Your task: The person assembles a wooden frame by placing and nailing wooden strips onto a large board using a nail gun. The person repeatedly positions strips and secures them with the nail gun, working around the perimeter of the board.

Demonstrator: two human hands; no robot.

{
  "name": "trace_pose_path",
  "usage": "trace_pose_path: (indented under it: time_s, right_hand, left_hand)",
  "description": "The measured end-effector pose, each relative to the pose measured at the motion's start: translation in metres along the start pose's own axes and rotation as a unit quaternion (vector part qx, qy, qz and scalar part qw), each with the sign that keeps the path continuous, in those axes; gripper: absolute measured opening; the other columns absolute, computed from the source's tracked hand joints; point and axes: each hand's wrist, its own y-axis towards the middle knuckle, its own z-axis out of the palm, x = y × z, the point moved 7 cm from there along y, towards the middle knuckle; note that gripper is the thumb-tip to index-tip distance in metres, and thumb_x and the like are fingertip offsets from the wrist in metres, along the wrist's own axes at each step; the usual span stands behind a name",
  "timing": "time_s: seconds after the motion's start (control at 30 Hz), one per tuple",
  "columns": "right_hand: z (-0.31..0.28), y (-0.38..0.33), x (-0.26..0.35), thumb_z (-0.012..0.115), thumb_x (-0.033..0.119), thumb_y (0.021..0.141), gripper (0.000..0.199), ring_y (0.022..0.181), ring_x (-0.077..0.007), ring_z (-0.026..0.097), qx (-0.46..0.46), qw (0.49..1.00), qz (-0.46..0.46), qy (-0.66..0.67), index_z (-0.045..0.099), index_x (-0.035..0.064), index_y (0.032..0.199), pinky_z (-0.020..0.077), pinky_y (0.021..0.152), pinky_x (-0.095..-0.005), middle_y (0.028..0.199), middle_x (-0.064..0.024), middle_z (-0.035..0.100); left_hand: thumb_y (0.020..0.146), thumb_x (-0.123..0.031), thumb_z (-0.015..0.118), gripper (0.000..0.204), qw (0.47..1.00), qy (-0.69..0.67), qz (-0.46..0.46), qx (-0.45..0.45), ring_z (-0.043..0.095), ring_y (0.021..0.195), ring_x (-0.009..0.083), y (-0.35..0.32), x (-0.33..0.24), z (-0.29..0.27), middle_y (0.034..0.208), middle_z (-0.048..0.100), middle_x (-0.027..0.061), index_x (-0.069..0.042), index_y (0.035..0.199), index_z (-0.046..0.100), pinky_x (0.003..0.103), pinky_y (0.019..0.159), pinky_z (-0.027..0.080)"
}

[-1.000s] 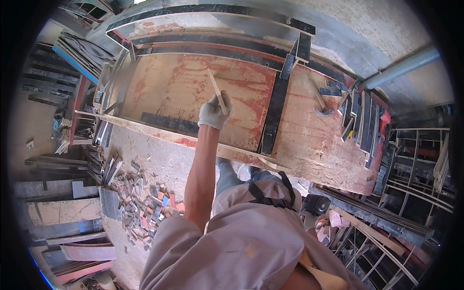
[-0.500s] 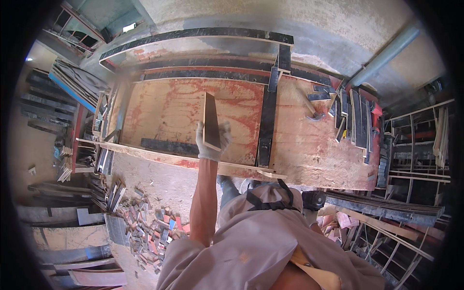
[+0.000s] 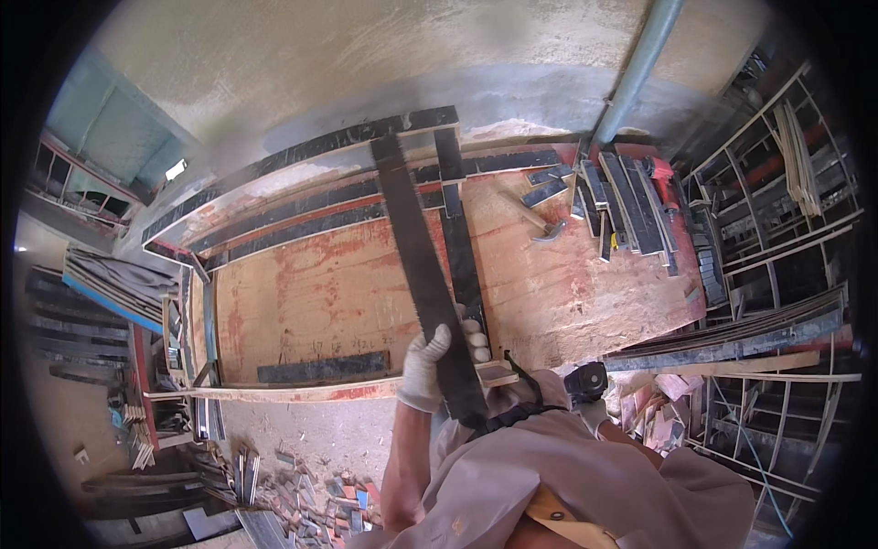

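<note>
My left hand (image 3: 423, 371), in a white glove, grips a long dark board (image 3: 412, 247) near its lower end. The thumb lies on the face and the fingers come round the far edge. The board slants up and away over the bench, crossing a black-faced frame strip in view. By my right side, my gloved right hand (image 3: 591, 417) shows only partly, just below a black tool (image 3: 585, 381) with a rounded top. It seems to hold the tool, though the fingers are hidden. A dark strip (image 3: 323, 367) lies near the front edge of the workbench (image 3: 302, 293).
A black-faced frame (image 3: 302, 169) stands along the wall side. A hammer (image 3: 546, 227), several dark strips (image 3: 631, 203) and a red tool (image 3: 662, 178) lie at the bench's right. Offcuts (image 3: 320, 494) litter the floor at lower left. Metal racks (image 3: 777, 265) stand at right.
My left hand has come nearer my body, lower in view. The board, earlier seen foreshortened, now stretches across the bench. My view has swung so the bench sits tilted.
</note>
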Motion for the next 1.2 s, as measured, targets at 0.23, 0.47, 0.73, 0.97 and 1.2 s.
trace_pose_path:
  time_s: [0.23,0.47,0.73,0.97,1.2]
  right_hand:
    - [0.012,0.022,0.020,0.070,0.003,0.078,0.011,0.039,-0.0200,0.055,-0.026,0.997,0.007,0.078,0.063,0.0081,0.072,0.0434,0.035,-0.0374,0.055,-0.0066,0.057]
    - [0.017,0.023,0.018,0.071,0.001,0.078,0.014,0.038,-0.0198,0.053,0.010,0.987,0.067,0.149,0.060,0.0074,0.071,0.0449,0.034,-0.0369,0.055,-0.0051,0.054]
    - [0.015,0.003,0.027,0.070,0.002,0.077,0.014,0.040,-0.0170,0.054,-0.006,0.991,0.093,0.090,0.062,0.0090,0.068,0.0413,0.037,-0.0331,0.054,-0.0041,0.057]
    - [0.009,0.012,0.014,0.072,0.001,0.078,0.010,0.039,-0.0206,0.057,-0.013,0.995,0.079,0.055,0.064,0.0051,0.072,0.0448,0.034,-0.0364,0.056,-0.0068,0.057]
    - [0.010,0.015,0.028,0.074,0.004,0.078,0.011,0.040,-0.0199,0.058,-0.001,0.989,0.123,0.077,0.065,0.0051,0.072,0.0466,0.036,-0.0361,0.057,-0.0068,0.059]
  left_hand:
    - [0.103,-0.057,0.054,0.058,0.996,0.075,-0.050,-0.020,0.073,0.077,0.0254,0.038,0.028,0.030,0.088,0.072,0.0136,0.000,0.112,0.065,0.041,0.072,0.063]
    - [0.106,-0.051,0.052,0.051,0.994,0.086,-0.068,-0.024,0.072,0.080,0.0227,0.049,0.028,0.028,0.100,0.072,0.0098,-0.004,0.125,0.061,0.039,0.071,0.063]
    - [0.107,-0.049,0.052,0.051,0.997,0.059,-0.052,-0.014,0.072,0.082,0.0239,0.058,0.021,0.041,0.101,0.072,0.0116,-0.002,0.125,0.061,0.039,0.072,0.063]
    - [0.106,-0.049,0.055,0.052,0.995,0.060,-0.068,-0.047,0.072,0.079,0.0234,0.052,0.027,0.038,0.093,0.072,0.0124,0.000,0.116,0.064,0.037,0.071,0.062]
    - [0.107,-0.048,0.054,0.051,0.994,0.064,-0.070,-0.044,0.073,0.081,0.0231,0.057,0.022,0.033,0.100,0.073,0.0116,-0.001,0.126,0.060,0.037,0.071,0.062]
